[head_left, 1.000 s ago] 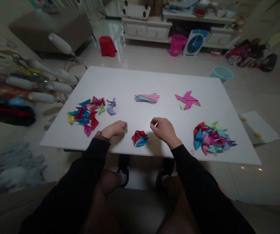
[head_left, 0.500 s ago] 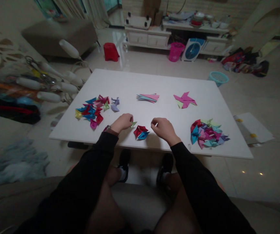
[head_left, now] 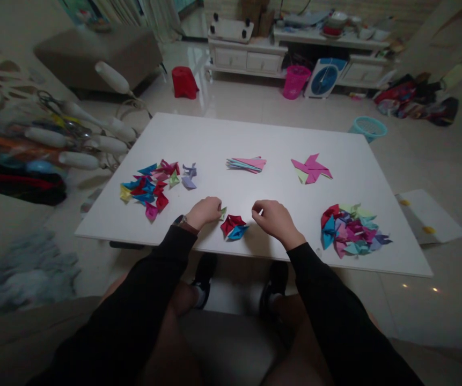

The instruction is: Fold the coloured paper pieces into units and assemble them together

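Note:
My left hand (head_left: 204, 212) is closed on a small light-green folded paper piece (head_left: 223, 213), which sticks out past its fingertips. Just right of that, near the table's front edge, lie a red folded paper piece (head_left: 233, 224) and a blue folded paper piece (head_left: 239, 232), touching each other. My right hand (head_left: 275, 219) hovers to their right, its fingers curled in and nothing visible between them. All of this is over a white table (head_left: 198, 134).
Colourful folded paper pieces (head_left: 146, 185) are spread at left, with a lilac pair (head_left: 189, 176) beside them. A stack of paper strips (head_left: 247, 164) and a pink paper pinwheel shape (head_left: 312, 169) lie farther back. Another paper heap (head_left: 351, 230) sits at right. Lamp arms (head_left: 112, 78) stand by the left edge.
The green piece has turned from pointing sideways to more upright in my left hand. My right hand keeps its curled shape. The whole view has shifted slightly with my head.

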Demonstrator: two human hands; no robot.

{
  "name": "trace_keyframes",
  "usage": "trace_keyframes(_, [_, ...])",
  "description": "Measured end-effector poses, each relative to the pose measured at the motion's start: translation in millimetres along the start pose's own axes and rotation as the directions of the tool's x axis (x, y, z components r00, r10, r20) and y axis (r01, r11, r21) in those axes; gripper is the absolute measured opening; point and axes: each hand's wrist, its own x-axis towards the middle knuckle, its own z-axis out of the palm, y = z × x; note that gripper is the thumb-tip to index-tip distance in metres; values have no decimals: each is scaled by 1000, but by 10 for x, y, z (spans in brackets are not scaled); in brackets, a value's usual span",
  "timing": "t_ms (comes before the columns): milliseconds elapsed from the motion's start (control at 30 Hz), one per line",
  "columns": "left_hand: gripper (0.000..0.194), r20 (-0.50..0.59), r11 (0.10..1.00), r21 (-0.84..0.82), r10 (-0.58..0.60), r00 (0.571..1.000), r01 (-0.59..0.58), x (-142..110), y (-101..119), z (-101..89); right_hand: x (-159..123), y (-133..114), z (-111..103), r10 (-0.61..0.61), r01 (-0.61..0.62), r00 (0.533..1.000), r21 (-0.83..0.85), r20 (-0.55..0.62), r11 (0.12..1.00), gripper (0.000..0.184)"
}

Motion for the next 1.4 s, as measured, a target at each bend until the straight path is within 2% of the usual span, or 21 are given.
trace_keyframes(167, [19, 76, 998, 18, 56, 996, -58, 38, 9, 27, 71, 33, -24, 6, -6, 1000, -3, 25, 1000, 20])
trace_keyframes(500, [21, 30, 997, -15, 70, 997, -70, -84, 42, -7, -15, -39, -6, 8, -7, 999, -29, 35, 1000, 21])
trace_keyframes(633, [22, 6, 997, -61, 40, 999, -40, -113, 6, -65, -54, -30, 20, 6, -6, 1000, -25, 21, 1000, 20])
trace_keyframes(833, [34, -50, 995, -78, -72, 996, 68, -155, -157, -139, -20, -59, 39, -7, 7, 999, -18, 36, 1000, 20])
trace_keyframes(933, [44, -116, 975, -68, -217, 969, 210, -230, -337, -184, 23, -89, 46, -12, 12, 999, -15, 43, 1000, 20])
trace_keyframes(1000, [53, -166, 922, -65, -386, 907, 381, -293, -502, -218, 50, -104, 58, -16, 17, 999, -16, 43, 1000, 20])
trace_keyframes(1067, [63, -179, 836, -85, -548, 817, 542, -348, -688, -244, 71, -113, 79, -22, 23, 999, -21, 44, 1000, 20])
trace_keyframes(1133, [68, -136, 766, -115, -643, 754, 632, -380, -867, -250, 85, -115, 105, -28, 29, 999, -26, 44, 999, 19])
trace_keyframes(1167, [69, -107, 751, -124, -660, 744, 649, -387, -944, -244, 88, -115, 116, -30, 31, 999, -29, 44, 999, 19])
trace_keyframes(1200, [68, -81, 750, -128, -660, 747, 649, -390, -1009, -233, 88, -113, 127, -33, 34, 999, -31, 43, 999, 19])
trace_keyframes(1333, [58, -31, 803, -128, -590, 807, 582, -390, -1145, -173, 69, -104, 141, -36, 39, 998, -40, 53, 998, 19])
trace_keyframes(1400, [55, -24, 807, -129, -583, 812, 576, -402, -1155, -173, 54, -100, 132, -30, 32, 998, -45, 58, 998, 19])
